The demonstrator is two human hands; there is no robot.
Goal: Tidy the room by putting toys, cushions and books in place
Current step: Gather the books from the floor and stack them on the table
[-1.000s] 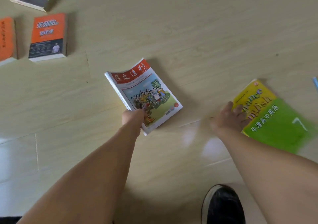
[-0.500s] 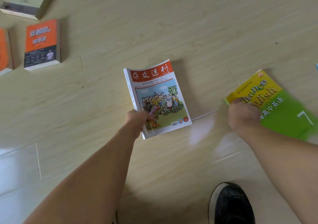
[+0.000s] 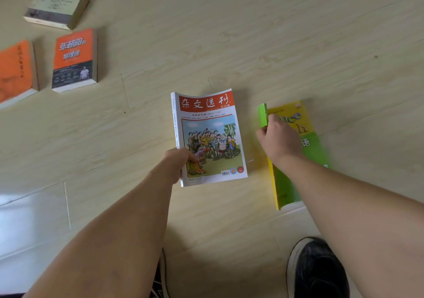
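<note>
A magazine with a red title band and a cartoon crowd (image 3: 211, 135) is held at its lower left corner by my left hand (image 3: 177, 163), just above the wooden floor. To its right a yellow and green English textbook (image 3: 296, 153) is gripped along its spine edge by my right hand (image 3: 278, 140), which covers part of the cover. The textbook's left edge is lifted slightly off the floor. Both books lie roughly parallel, a small gap apart.
On the floor at upper left lie an orange and dark paperback (image 3: 74, 60), an orange book (image 3: 16, 70) at the left edge and a thick pale book (image 3: 57, 6). My black shoe (image 3: 319, 268) stands at the bottom right. Light wooden floor (image 3: 298, 34) stretches beyond.
My left hand has turned the magazine from slanted to nearly upright in view. My right hand has taken hold of the textbook, swung it upright and drawn it closer to the magazine.
</note>
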